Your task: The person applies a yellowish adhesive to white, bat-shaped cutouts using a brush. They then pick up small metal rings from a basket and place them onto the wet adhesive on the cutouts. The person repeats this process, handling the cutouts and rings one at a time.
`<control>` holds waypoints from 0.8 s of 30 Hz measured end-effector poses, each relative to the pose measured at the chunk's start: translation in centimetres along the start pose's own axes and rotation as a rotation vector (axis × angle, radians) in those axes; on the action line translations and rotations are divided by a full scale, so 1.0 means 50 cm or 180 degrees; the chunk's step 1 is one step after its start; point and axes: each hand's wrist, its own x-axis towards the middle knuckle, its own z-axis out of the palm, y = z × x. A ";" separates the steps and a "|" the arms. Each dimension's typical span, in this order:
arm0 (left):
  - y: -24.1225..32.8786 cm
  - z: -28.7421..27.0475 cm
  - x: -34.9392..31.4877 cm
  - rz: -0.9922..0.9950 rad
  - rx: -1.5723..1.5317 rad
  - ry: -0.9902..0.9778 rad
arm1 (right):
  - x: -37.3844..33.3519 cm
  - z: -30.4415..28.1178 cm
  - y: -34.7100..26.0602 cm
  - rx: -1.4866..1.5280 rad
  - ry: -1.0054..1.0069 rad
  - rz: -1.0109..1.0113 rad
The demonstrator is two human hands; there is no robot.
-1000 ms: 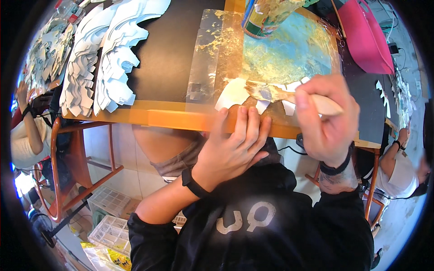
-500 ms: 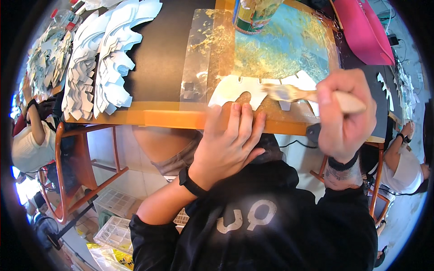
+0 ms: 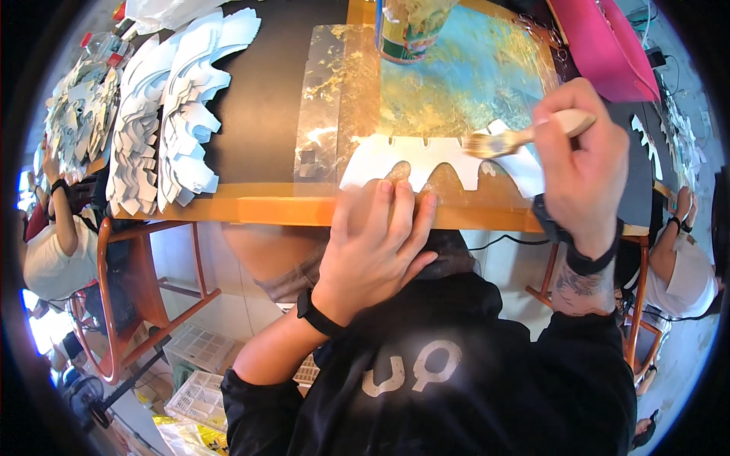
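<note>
A white scalloped cut-out piece (image 3: 430,152), paper or leather-like, lies flat at the table's front edge. It has arched cut-outs along its near side and small slits along its far side. My left hand (image 3: 380,243) rests with fingers outstretched at the piece's near edge, fingertips by the left arches. In my right hand (image 3: 584,171) is a flat brush (image 3: 502,142) with a pale wooden handle. Its bristles lie over the right half of the piece, near the far edge. Beneath is a glue-smeared, clear-and-blue work surface (image 3: 464,83).
A messy printed can (image 3: 411,34) stands beyond the piece. Two stacks of white cut-outs (image 3: 190,114) line the table's left side. At the far right sit a pink bag-like item (image 3: 608,49) and scissors (image 3: 544,30). Other people (image 3: 57,247) work at both sides.
The brush has shifted slightly right and its bristles now sit nearer the piece's middle right. My right hand has risen a little in the picture; my left hand stays at the near edge.
</note>
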 end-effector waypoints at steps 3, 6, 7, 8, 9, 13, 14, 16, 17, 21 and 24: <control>-0.001 -0.006 0.005 0.0015 -0.0019 0.0012 | 0.027 -0.058 0.023 0.0623 0.0565 -0.0154; 0.000 -0.006 0.009 0.0014 0.0014 0.0068 | 0.092 -0.125 -0.008 0.1086 0.0810 -0.0411; 0.000 -0.006 0.009 0.0023 0.0024 0.0087 | 0.121 -0.123 -0.014 0.1106 0.0834 -0.0504; -0.002 -0.007 0.010 0.0036 0.0033 0.0106 | 0.150 -0.123 -0.019 0.1123 0.0866 -0.0600; -0.001 -0.007 -0.002 -0.0040 0.0071 0.0068 | 0.186 -0.089 -0.014 0.1152 0.0842 -0.0637; -0.004 -0.005 0.003 -0.0020 0.0081 0.0187 | 0.264 -0.026 -0.080 0.0683 0.0452 -0.0641; -0.005 -0.004 0.006 -0.0007 0.0078 0.0198 | 0.276 -0.006 -0.071 0.0486 0.0369 -0.0902; -0.007 -0.001 0.005 0.0026 0.0087 0.0208 | 0.296 0.026 -0.050 0.0320 0.0225 -0.1161; -0.008 -0.001 0.006 0.0055 0.0087 0.0218 | 0.302 0.029 -0.035 0.0316 0.0191 -0.1159; -0.011 0.001 -0.002 0.0045 0.0028 0.0239 | 0.287 -0.030 -0.085 0.0671 0.0055 -0.0006; -0.012 0.003 -0.004 0.0049 0.0003 0.0250 | 0.291 -0.065 -0.084 0.1050 0.0695 -0.0309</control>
